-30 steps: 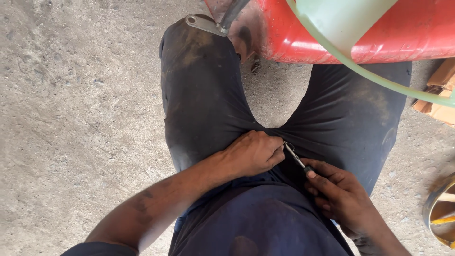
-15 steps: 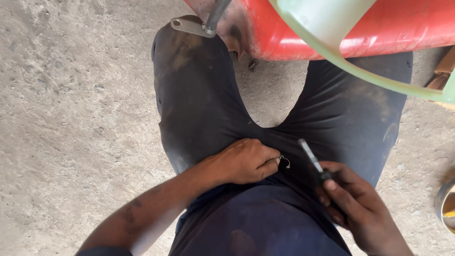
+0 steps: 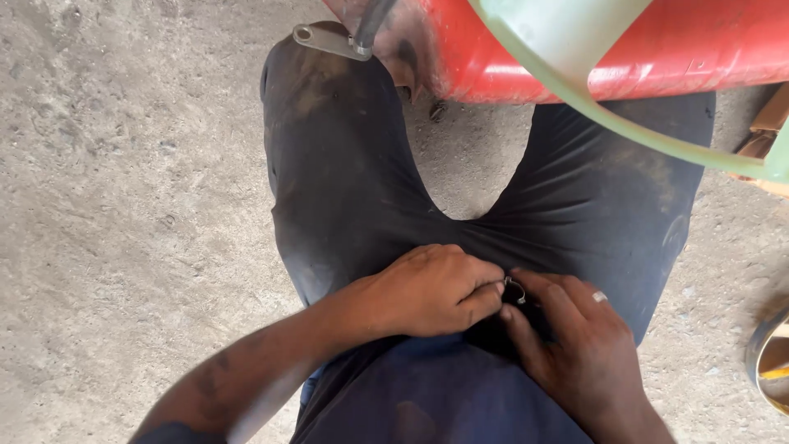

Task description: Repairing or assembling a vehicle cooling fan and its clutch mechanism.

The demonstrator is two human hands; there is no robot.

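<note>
Small wire ring (image 3: 515,288), pinched in the middle of the frame, just over the lap of the dark trousers (image 3: 345,189). Held by the left hand (image 3: 427,292), with the grip closed tight on it between thumb and first finger. Right hand (image 3: 575,345) just beside, touching the left one, with a fingertip right up against the small wire ring. Fingers of the right hand bent down flat on the cloth, a finger band (image 3: 600,297) on one of them. Hard to tell whether that grip held anything or only pressed.

Step in hand, at a guess: fiddling with the small wire ring, both hands close together. Slow, careful fingers called for with so tiny a thing, and a steady pinch so as not to drop it.

Red tank (image 3: 657,49) across the top of the frame, closed, nothing to see inside. Pale green hose (image 3: 625,123) curved in front of it. Grey metal bracket (image 3: 325,39) at the upper middle. Part of a round metal rim (image 3: 760,362) at the right edge, something yellow inside, too cut off to name. Grey concrete floor (image 3: 123,205) all down the left side.
</note>
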